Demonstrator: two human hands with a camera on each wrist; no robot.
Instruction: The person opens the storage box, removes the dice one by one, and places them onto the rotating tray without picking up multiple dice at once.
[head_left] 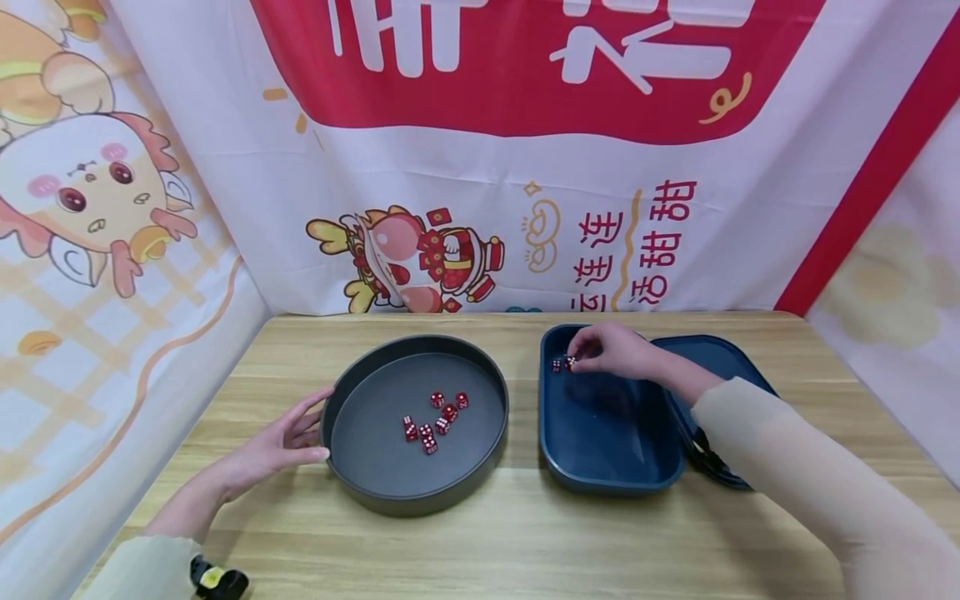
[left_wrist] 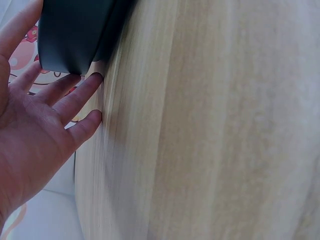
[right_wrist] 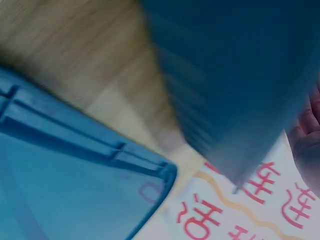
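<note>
My right hand point(head_left: 617, 353) reaches into the dark blue rectangular box point(head_left: 611, 450), thumb and fingers pinching a red die point(head_left: 572, 363) near its far left corner. Another red die point(head_left: 556, 365) lies just beside it. At the left side of a round dark grey pan point(head_left: 367, 467) is my left hand point(head_left: 281, 446), its thumb and fingers spread along the outer wall. The left wrist view shows these fingers fairly straight, the fingertips right at the pan's wall point(left_wrist: 75, 35). Several red dice with white pips point(head_left: 427, 432) lie on the pan's floor. In the right wrist view the box wall point(right_wrist: 230, 75) hides most of my right hand point(right_wrist: 307, 155).
A dark blue lid point(head_left: 712, 354) lies right of the box, partly under my right forearm. Pan and box stand side by side on the wooden table point(head_left: 480, 542), a narrow gap between them. Printed cloths point(head_left: 487, 167) hang behind and at both sides.
</note>
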